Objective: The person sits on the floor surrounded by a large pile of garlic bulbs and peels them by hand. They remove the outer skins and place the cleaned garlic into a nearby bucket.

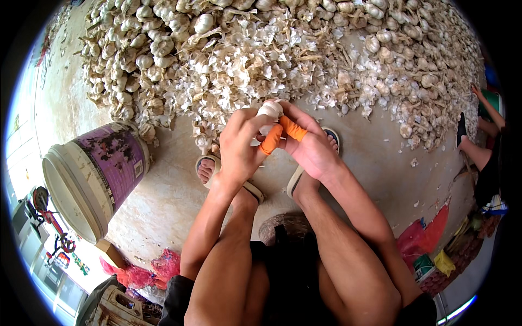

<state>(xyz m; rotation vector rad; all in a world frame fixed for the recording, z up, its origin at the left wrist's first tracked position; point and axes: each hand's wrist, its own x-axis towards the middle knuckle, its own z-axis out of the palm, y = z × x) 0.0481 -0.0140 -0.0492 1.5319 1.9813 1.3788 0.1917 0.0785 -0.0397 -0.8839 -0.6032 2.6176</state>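
Between both hands, above the floor and in front of the knees, is a white garlic bulb [270, 111]. My left hand [240, 142] grips it from the left, with an orange finger cot on the thumb. From the right my right hand [308, 140] holds the same bulb, and an orange cot covers its thumb too. The fingertips behind the bulb are partly hidden. Beyond the hands lies a heap of loose garlic skins [261, 61], with unpeeled garlic bulbs [159, 47] piled at its left and more bulbs [428, 77] at its right.
A lidded plastic bucket [112, 159] with a purple label stands at the left. Red mesh bags [142, 271] lie at lower left, and red netting [426, 234] lies at lower right. Another person's leg [477, 153] and arm show at the far right, near a green bucket [491, 106].
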